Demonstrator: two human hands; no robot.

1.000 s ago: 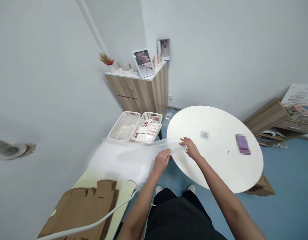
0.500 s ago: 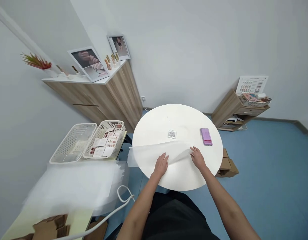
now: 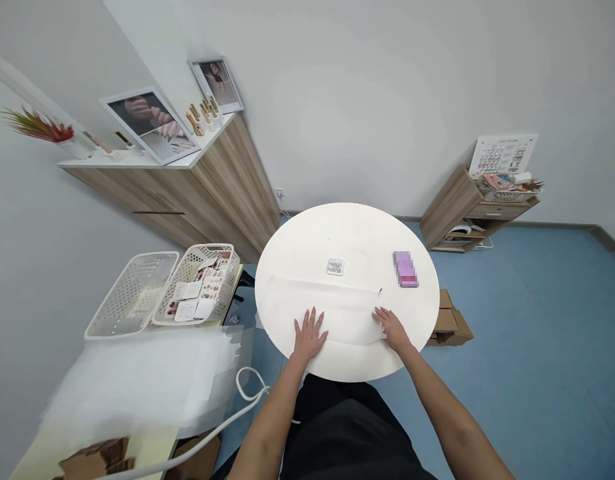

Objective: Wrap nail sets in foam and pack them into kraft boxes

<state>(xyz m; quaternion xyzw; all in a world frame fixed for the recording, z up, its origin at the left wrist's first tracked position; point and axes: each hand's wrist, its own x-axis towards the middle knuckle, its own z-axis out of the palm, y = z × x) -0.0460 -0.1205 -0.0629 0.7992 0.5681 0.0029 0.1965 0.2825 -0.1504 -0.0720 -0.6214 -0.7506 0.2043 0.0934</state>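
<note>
A thin, translucent white sheet [image 3: 344, 313] lies spread across the round white table [image 3: 352, 227]. My left hand [image 3: 310, 337] rests on the sheet's near left part, palm down with fingers spread. At the sheet's right end, my right hand [image 3: 391, 327] touches it with fingers extended and close together. Just beyond the sheet sits a small clear case [image 3: 336, 267] with small pieces inside; what they are is too small to tell. Farther right lies a purple box [image 3: 406, 269], its surface blurred. A tiny dark speck [image 3: 380, 291] shows near the sheet's upper right corner.
On my left, two white baskets [image 3: 132, 293] stand beside a stack of white sheets [image 3: 147, 380]; one holds printed cards. A white cable [image 3: 237, 413] crosses below. Wooden cabinets [image 3: 227, 180] stand left and right, with cardboard boxes [image 3: 450, 323] beside the table.
The sheet, half lifted and hanging past the table's left edge before, now lies flatter and farther right on the table. My left hand has spread its fingers and shifted slightly left.
</note>
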